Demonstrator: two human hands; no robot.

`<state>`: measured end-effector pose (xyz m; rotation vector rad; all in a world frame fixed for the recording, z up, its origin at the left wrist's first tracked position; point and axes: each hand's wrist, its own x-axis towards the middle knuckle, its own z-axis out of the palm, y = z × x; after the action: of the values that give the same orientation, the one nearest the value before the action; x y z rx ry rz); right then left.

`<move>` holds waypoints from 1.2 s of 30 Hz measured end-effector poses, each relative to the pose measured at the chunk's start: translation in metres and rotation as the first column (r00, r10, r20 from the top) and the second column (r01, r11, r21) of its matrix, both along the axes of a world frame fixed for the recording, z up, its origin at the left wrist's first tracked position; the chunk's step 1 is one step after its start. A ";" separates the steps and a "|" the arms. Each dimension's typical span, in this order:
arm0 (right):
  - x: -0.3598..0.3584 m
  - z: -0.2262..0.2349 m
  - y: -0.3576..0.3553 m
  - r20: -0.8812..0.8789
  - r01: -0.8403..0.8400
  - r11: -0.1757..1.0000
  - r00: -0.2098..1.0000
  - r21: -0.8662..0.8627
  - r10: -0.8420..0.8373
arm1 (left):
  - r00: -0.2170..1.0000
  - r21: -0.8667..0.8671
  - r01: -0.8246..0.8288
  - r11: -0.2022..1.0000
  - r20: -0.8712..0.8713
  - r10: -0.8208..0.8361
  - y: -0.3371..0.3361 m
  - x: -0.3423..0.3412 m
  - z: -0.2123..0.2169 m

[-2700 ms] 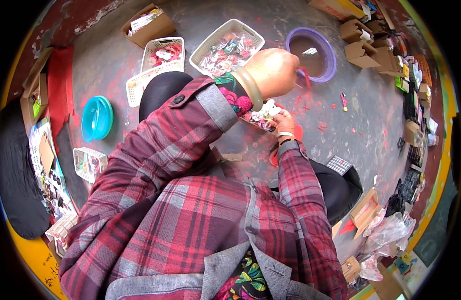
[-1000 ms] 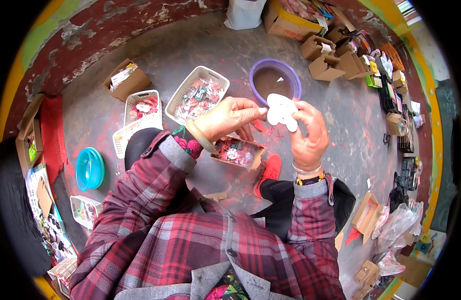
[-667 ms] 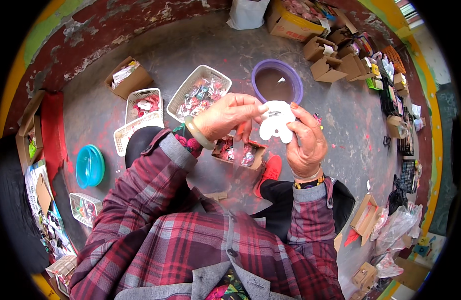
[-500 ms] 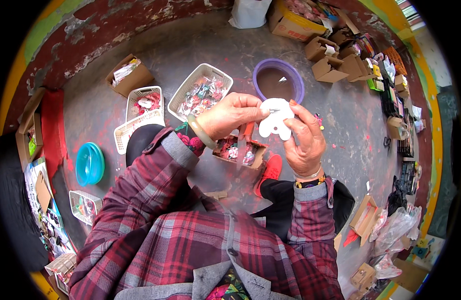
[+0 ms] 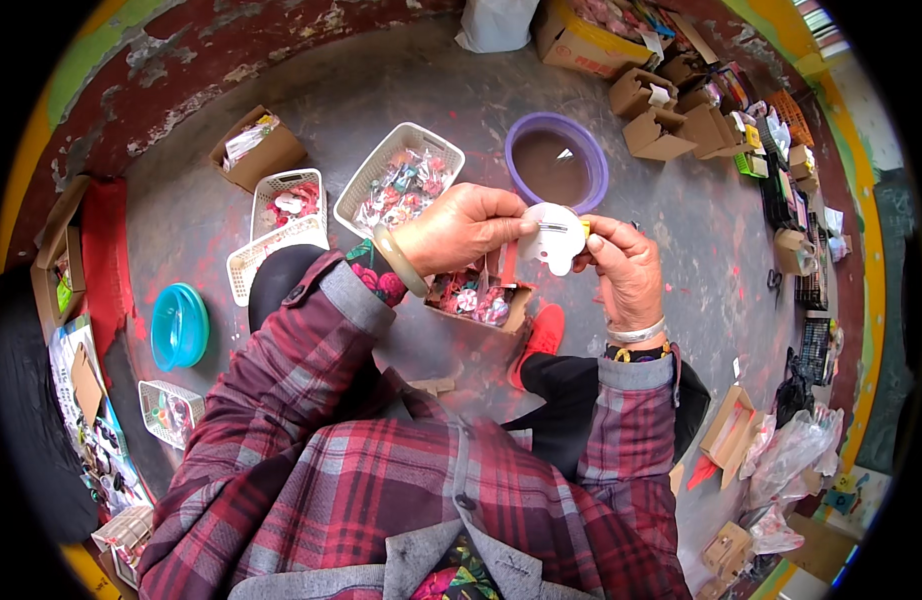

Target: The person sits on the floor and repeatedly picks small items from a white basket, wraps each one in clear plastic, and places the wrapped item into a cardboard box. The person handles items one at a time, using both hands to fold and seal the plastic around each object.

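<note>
Between my hands, above the floor, is a small white bear-shaped card [image 5: 553, 250] with slim dark metal clips lying across it. My left hand [image 5: 463, 232] pinches its left edge between thumb and fingertips. On the other side, my right hand [image 5: 629, 268] grips the card's right edge with bent fingers. A small yellow piece [image 5: 586, 228] shows at the right fingertips; its kind is too small to tell. Below the hands, a cardboard box [image 5: 481, 305] holds red and white small items, and a reddish-orange strip rises from it.
A purple basin [image 5: 516, 128] of murky water stands just beyond my hands. White plastic baskets [image 5: 366, 180] with wrapped trinkets are to the left, a teal basin [image 5: 178, 328] farther left. Cardboard boxes [image 5: 656, 137] and crates line the right wall. My red shoe [image 5: 546, 330] is below.
The card has turned and tilted, its lobed end swinging to the right. My right hand has shifted right and slightly down, fingers now more bent, and a yellow piece shows at its fingertips.
</note>
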<state>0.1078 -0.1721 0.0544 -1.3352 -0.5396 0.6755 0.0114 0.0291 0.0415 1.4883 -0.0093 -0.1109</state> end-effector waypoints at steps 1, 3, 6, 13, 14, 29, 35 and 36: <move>0.001 0.001 -0.002 0.014 -0.022 1.000 1.000 -0.021 0.022 | 1.000 0.038 0.022 0.999 0.011 -0.022 0.001 0.000 0.000; 0.005 -0.002 -0.005 0.018 -0.058 0.998 0.998 -0.033 0.059 | 0.999 0.009 0.043 0.999 -0.003 -0.043 0.000 0.000 -0.006; 0.006 -0.006 -0.007 -0.040 -0.071 0.997 0.997 -0.019 0.070 | 0.995 -0.041 0.079 0.996 -0.063 -0.082 0.001 -0.001 -0.007; 0.010 -0.008 -0.009 -0.248 -0.170 0.982 0.951 0.081 0.185 | 0.989 -0.109 0.141 0.984 -0.033 -0.146 0.005 -0.003 -0.006; 0.010 -0.008 -0.010 -0.237 -0.187 0.980 0.951 0.074 0.199 | 0.987 -0.117 0.147 0.982 -0.042 -0.153 0.005 -0.003 -0.006; 0.016 -0.002 -0.016 0.287 0.125 0.956 0.957 -0.265 -0.045 | 0.984 0.152 0.052 0.987 -0.175 -0.025 0.009 0.006 -0.015; 0.029 0.004 -0.036 0.259 0.249 0.934 0.948 -0.255 -0.182 | 0.950 0.190 -0.108 0.976 -0.270 0.158 0.004 0.016 -0.026; 0.029 0.003 -0.037 0.244 0.250 0.939 0.950 -0.236 -0.192 | 0.950 0.185 -0.140 0.973 -0.251 0.185 0.002 0.017 -0.028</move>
<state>0.1367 -0.2089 0.0572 -1.7076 -0.4740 0.4251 0.0286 0.0308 0.0140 1.6232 0.3480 -0.1811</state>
